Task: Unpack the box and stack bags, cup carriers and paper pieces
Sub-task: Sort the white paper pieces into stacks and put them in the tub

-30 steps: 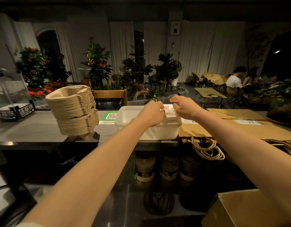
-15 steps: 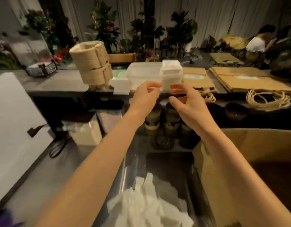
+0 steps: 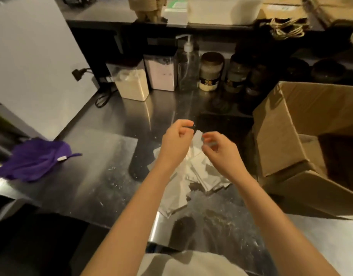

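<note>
2 hands hang close together over a loose pile of white paper pieces (image 3: 199,168) on the steel counter (image 3: 104,156). The left hand (image 3: 176,142) has loosely curled fingers with nothing in them. The right hand (image 3: 221,152) curls beside an upturned paper corner; I cannot tell if it pinches it. The open cardboard box (image 3: 287,124) stands just right of the pile.

Loose heap of white paper pieces (image 3: 199,168) (overlapping) beside open cardboard box (image 3: 281,140)
</note>
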A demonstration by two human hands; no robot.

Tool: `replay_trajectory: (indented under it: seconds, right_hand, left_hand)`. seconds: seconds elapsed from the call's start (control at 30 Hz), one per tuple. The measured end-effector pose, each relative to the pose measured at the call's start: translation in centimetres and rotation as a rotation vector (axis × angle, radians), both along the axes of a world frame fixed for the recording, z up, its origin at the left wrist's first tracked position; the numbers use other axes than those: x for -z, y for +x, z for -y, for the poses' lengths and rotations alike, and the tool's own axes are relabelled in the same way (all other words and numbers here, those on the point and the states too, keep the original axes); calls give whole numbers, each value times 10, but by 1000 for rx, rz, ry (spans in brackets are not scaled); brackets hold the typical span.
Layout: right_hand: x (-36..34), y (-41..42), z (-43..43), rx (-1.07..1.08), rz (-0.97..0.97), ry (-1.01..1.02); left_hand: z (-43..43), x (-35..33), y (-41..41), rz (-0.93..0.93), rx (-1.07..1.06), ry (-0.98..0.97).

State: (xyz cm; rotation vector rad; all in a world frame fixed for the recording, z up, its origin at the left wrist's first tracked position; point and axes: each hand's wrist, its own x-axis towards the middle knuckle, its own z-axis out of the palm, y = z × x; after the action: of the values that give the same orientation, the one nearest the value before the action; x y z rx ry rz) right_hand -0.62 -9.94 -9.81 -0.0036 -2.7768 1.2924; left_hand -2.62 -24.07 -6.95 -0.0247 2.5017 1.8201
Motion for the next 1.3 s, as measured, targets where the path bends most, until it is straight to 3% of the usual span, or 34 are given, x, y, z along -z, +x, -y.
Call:
replay_trajectory:
  seconds: [0.3, 0.63, 0.83, 1.13, 1.3]
  right_hand:
    - [84, 49, 48, -171, 337, 138]
    - [97, 44, 63, -89, 378, 99]
    - [95, 41, 58, -90, 402, -8]
    - [91, 35, 70, -74, 432, 31]
    - [87, 34, 60, -55, 511, -168]
  left_hand:
    - [62, 65, 38, 136, -256, -18]
    - [86, 88, 63, 232, -418, 134]
    - [87, 99, 70, 270, -438, 124]
    - [86, 107, 79, 316, -442, 151]
    - [85, 112, 83, 349, -456, 166]
